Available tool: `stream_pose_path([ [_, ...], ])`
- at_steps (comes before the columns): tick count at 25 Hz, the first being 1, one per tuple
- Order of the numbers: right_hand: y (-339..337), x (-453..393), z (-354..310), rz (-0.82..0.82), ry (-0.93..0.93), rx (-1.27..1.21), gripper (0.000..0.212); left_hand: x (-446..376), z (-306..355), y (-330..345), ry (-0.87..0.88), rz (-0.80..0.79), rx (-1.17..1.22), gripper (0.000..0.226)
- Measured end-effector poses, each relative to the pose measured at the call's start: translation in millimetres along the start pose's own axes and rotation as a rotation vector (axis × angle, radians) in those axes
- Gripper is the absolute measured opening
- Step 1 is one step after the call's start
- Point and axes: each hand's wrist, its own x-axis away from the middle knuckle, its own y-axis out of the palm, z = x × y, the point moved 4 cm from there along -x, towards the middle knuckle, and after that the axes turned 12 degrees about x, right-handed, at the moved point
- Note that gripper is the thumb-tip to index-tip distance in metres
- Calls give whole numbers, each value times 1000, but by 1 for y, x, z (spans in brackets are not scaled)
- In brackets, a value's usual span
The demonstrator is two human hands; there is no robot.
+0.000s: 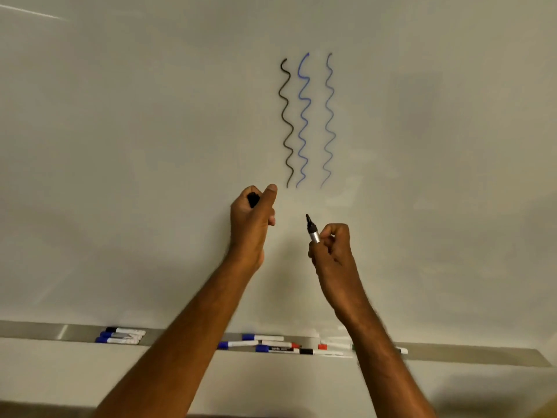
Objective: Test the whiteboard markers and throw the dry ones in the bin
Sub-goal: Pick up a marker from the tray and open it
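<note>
My right hand (333, 247) grips an uncapped black marker (312, 228), its tip pointing up just off the whiteboard (150, 146). In my left hand (252, 223), raised to the left of it, sits the marker's black cap (253, 199), with fingers curled round it. Three wavy test lines stand above my hands: a black one (286, 122), a blue one (303, 122) and a fainter blue one (330, 122). The marker tip is below the lines and touches none of them.
A metal tray (452, 354) runs along the board's lower edge. Three capped markers (122, 335) lie at its left. Several more, with blue, red and black caps (271, 345), lie in the middle behind my arms. No bin is in view.
</note>
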Motion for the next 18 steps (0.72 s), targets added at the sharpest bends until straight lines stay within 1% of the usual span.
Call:
stream_pose_path([
  [2,-2,-15,-24,62,-77,-93,12,-22,19,-7,76,46,-8,47],
  [5,-7,-31,-61,199,-192,-215,14,-55,42,-15,207,55,-69,46],
  [7,-8,-42,-82,292,-248,-251,15,-75,54,-18,300,48,-139,38],
  [9,-7,-55,-99,379,-295,-266,14,-88,67,-19,411,40,-217,18],
  [10,-7,-61,-107,424,-321,-249,13,-93,73,-19,472,33,-265,12],
  [11,-6,-67,-115,462,-347,-223,10,-99,78,-20,536,19,-318,10],
  [13,-5,-76,-128,506,-380,-175,6,-110,87,-21,674,-20,-448,14],
  [15,-4,-85,-141,539,-407,-127,12,-121,93,-20,857,-49,-629,19],
  [17,-3,-92,-151,598,-455,-86,13,-131,95,-16,1038,-46,-826,27],
  [18,-3,-96,-155,640,-490,-68,11,-136,96,-14,1100,-47,-907,31],
])
